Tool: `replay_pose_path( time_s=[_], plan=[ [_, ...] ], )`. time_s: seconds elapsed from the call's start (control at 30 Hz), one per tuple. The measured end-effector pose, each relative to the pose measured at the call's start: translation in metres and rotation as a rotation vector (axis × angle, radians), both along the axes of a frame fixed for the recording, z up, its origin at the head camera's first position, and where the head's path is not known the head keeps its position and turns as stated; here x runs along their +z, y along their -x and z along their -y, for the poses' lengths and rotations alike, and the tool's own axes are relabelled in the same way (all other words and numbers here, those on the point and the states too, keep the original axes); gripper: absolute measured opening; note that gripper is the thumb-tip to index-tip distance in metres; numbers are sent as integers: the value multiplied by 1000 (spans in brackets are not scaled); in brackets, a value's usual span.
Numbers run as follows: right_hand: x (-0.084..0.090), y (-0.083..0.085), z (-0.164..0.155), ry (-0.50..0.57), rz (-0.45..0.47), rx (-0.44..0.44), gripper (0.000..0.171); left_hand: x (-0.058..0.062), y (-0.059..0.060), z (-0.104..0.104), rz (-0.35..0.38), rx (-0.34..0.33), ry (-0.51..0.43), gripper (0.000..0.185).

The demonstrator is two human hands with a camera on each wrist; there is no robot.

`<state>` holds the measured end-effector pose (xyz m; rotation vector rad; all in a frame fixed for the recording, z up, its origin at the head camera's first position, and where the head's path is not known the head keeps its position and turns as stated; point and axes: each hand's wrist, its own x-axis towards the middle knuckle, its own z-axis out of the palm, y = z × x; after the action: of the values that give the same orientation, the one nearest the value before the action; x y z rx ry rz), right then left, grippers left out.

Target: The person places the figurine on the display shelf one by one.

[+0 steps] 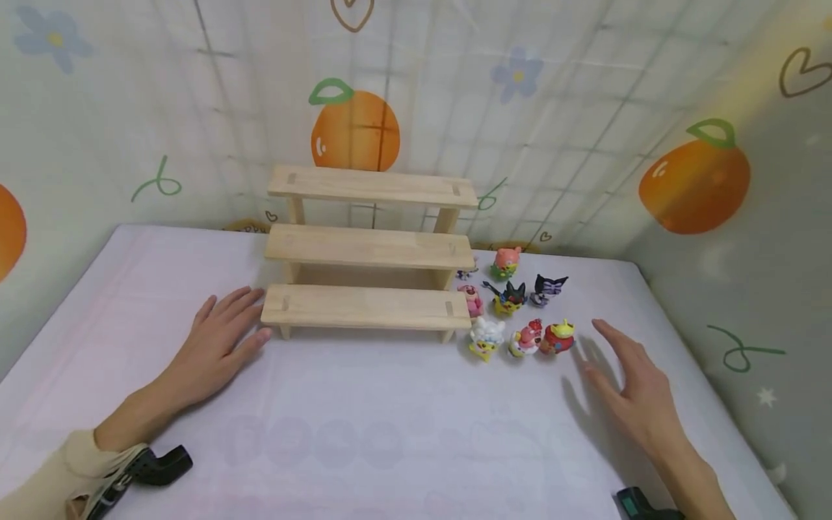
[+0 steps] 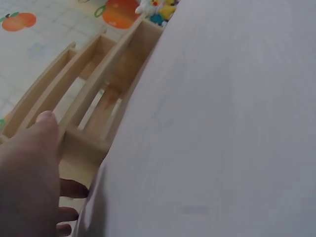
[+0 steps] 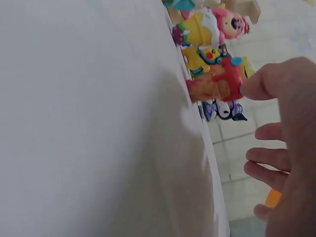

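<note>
Head view, red figurine (image 1: pixel 558 339), near right grip (image 1: pixel 642 392)

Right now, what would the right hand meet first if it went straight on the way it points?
Most likely the red figurine, nearest ahead of the right hand's thumb. The hand seems raised above the table, so depth is unclear; it might pass over.

1. Left grip (image 1: pixel 217 347): palm down, fingers (image 1: pixel 229 303) extended forward, thumb (image 1: pixel 250 348) angled out to the right.
2. Left wrist (image 1: pixel 133 415): bare beyond a cream sleeve (image 1: pixel 71 469), arm entering from the lower left.
3. Right grip (image 1: pixel 643 397): raised, forefinger (image 1: pixel 617 343) and thumb parted, the other fingers slightly bent in the right wrist view.
4. Right forearm (image 1: pixel 698 480): bare, entering from the lower right.
5. Both grips: well apart.
</note>
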<state>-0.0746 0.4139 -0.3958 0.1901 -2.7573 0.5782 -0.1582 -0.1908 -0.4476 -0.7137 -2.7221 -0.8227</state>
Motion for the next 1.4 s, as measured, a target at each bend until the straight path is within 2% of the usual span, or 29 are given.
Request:
replay_pose_path(
  time_s=[0.17,0.27,0.37,0.47,0.63,0.73,1.03,1.23,1.4],
  plan=[
    [4,3,14,16,79,-31,73,-5,3,-13,-11,22,-213,36],
    [3,4,24,86,91,-61,73,-7,2,-16,38,79,-316,32],
    [2,6,34,193,85,-85,73,-5,-1,-16,111,140,-370,31],
    [1,6,40,287,98,-102,72,-2,-3,-17,176,178,-396,30],
    [-3,9,45,332,62,-133,68,4,-2,-18,216,199,-404,29],
    [-7,13,47,329,25,-153,66,7,-1,-19,222,203,-406,29],
    [-13,19,53,272,-3,-196,61,10,0,-22,222,200,-426,29],
    [-15,20,53,233,-1,-229,53,10,3,-24,218,197,-426,26],
    [-16,20,52,230,3,-239,52,11,5,-26,216,198,-426,26]
  ],
)
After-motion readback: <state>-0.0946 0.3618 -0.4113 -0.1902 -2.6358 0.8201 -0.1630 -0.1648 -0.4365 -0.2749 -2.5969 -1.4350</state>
